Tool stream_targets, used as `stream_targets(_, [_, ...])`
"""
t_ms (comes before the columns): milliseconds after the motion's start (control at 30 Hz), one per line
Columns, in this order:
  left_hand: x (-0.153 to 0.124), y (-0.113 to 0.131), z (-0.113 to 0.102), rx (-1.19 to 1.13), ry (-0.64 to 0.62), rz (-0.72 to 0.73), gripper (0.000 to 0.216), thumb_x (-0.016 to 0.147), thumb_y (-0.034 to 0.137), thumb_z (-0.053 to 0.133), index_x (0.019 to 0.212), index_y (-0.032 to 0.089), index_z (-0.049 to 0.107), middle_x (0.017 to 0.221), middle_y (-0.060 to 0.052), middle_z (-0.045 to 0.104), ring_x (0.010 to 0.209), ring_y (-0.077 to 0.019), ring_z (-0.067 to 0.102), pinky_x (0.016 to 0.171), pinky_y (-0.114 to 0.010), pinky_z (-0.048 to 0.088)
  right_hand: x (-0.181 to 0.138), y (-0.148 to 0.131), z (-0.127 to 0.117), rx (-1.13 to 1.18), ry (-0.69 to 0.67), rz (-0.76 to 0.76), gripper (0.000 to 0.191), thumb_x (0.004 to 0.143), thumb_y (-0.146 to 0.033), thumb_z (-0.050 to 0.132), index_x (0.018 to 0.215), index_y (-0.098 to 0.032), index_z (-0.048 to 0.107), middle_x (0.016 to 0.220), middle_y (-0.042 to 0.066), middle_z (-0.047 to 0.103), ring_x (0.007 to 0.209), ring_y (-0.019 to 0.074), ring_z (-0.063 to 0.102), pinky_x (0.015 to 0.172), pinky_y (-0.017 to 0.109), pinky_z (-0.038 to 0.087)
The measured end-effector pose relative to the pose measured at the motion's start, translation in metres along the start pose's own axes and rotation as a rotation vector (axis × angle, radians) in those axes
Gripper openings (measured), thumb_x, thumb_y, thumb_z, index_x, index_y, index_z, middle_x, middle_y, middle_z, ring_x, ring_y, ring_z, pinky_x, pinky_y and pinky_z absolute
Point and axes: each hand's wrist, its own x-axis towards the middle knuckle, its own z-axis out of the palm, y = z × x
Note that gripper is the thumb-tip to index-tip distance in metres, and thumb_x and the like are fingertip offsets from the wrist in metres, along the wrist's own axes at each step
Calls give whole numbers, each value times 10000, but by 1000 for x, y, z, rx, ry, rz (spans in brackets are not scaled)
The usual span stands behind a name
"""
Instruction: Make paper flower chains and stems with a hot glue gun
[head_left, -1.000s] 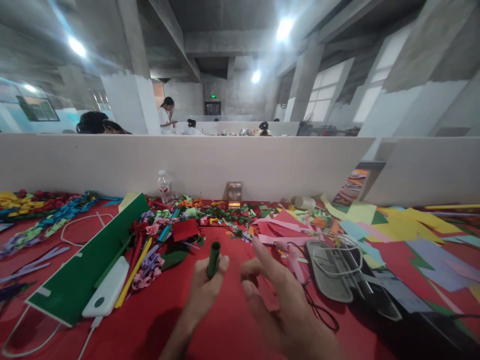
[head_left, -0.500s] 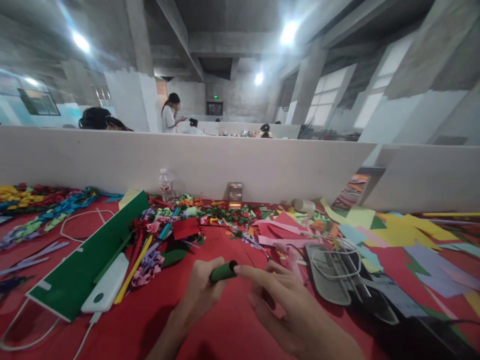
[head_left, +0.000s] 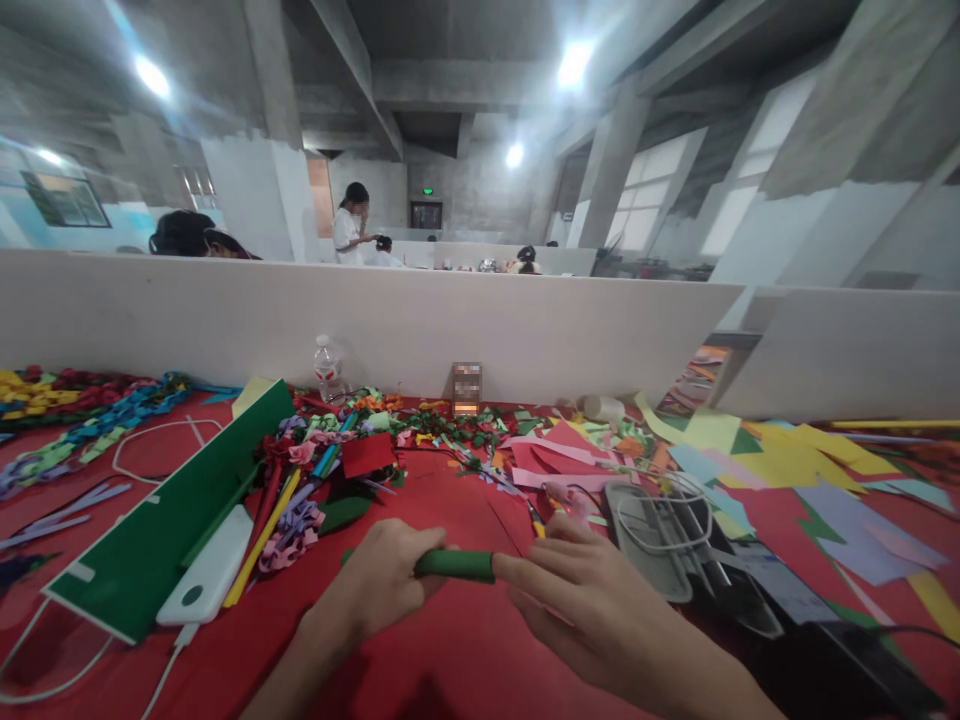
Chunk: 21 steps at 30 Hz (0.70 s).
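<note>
My left hand (head_left: 386,575) is wrapped round a rolled green paper tube (head_left: 457,565), which lies level and points right. A bit of green also shows behind the left wrist. The tip of my right index finger (head_left: 514,570) touches the tube's right end; whether it reaches inside is hidden. The other fingers of my right hand (head_left: 585,600) are loosely bent and apart, not wrapped round the tube. Both hands are over the red tabletop (head_left: 450,660).
Left stand a green board (head_left: 172,520), a white power bank (head_left: 206,575) and bunched paper flowers (head_left: 292,540). A grey tray (head_left: 649,550) with a cable lies right, near coloured paper sheets (head_left: 825,460). A bottle (head_left: 328,370) stands by the white partition (head_left: 525,330).
The tube has turned from pointing towards the upper right, its open end showing, to lying level. My right hand has shifted slightly right, its fingertip still at the tube's end.
</note>
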Motion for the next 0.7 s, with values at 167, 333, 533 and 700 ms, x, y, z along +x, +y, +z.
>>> stream_targets(167, [1, 2, -1, 152, 22, 74, 160, 788, 121, 688, 691, 245, 662, 558, -6, 579, 479, -159, 399, 566, -300, 93, -13, -7, 9, 315, 39, 234, 334, 996, -293, 524, 1310, -291, 636, 775, 15, 681, 736, 174, 614, 742, 323, 479])
stream_targets(333, [3, 9, -4, 279, 170, 143, 161, 848, 195, 702, 698, 231, 659, 550, -17, 541, 477, -151, 355, 569, -303, 100, -30, -14, 42, 1172, -28, 591, 561, 969, -514, 557, 1433, -202, 510, 647, -28, 589, 521, 111, 538, 523, 231, 428])
stream_targets(533, [5, 7, -2, 251, 334, 140, 199, 812, 212, 773, 665, 210, 639, 537, 2, 472, 502, -147, 378, 575, -255, 221, -38, -22, 64, 1920, 69, 770, 569, 923, -414, 648, 1430, -218, 478, 526, -100, 508, 346, 36, 320, 469, 176, 319])
stream_targets(700, [5, 1, 1, 736, 259, 322, 193, 925, 161, 619, 735, 197, 626, 558, -8, 538, 532, -171, 494, 561, -268, 243, -41, -18, 72, 1978, 7, 884, 681, 843, -405, 752, 1431, -236, 455, 624, -77, 589, 417, 59, 491, 534, 184, 402])
